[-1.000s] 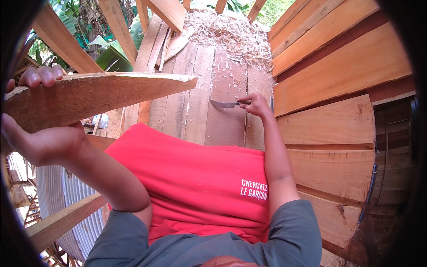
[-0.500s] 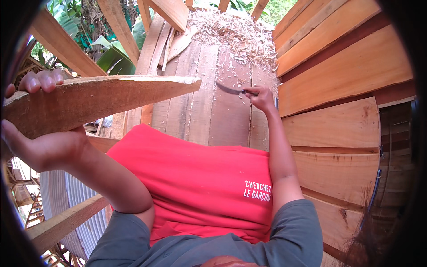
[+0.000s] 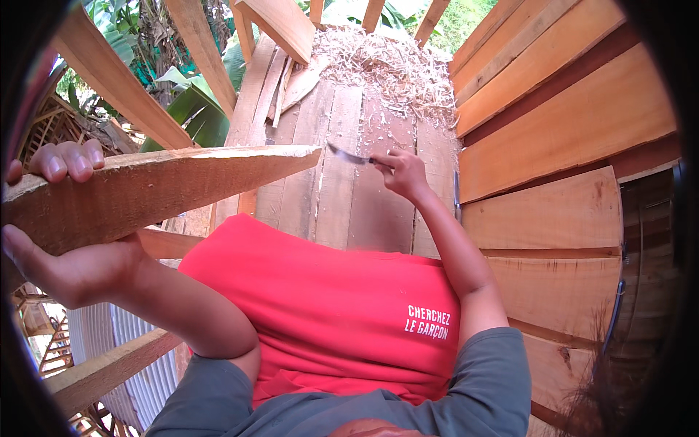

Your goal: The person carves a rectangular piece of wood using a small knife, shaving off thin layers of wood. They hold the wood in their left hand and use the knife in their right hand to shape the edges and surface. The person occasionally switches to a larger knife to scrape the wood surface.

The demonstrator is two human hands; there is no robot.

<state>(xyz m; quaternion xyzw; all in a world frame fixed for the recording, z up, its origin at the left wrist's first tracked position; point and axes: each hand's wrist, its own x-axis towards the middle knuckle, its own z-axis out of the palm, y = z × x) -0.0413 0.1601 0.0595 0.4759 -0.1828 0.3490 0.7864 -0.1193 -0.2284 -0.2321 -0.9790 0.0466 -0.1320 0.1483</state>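
My left hand (image 3: 73, 275) is closed around the wide end of a long wooden plank (image 3: 149, 191), fingers over its upper edge and thumb below. The plank points right across the view and tapers to a pale, freshly cut tip. In my right hand (image 3: 403, 176) is a curved-blade knife (image 3: 348, 154), fingers wrapped on its handle, which they mostly hide. The blade points left, slightly blurred. In the picture its tip lies just right of the plank's tapered end; a narrow gap shows between them.
Curly wood shavings (image 3: 386, 65) heap at the far end of the plank floor (image 3: 371, 211). Slatted boards (image 3: 564, 127) form a wall on the right. Slanted timbers (image 3: 124, 80) stand at the left, loose offcuts (image 3: 302, 87) beyond. A corrugated sheet (image 3: 131, 364) lies lower left.
My right hand and the knife have moved left, bringing the blade closer to the plank's tip. The plank sits slightly lower in view, still held by my left hand.
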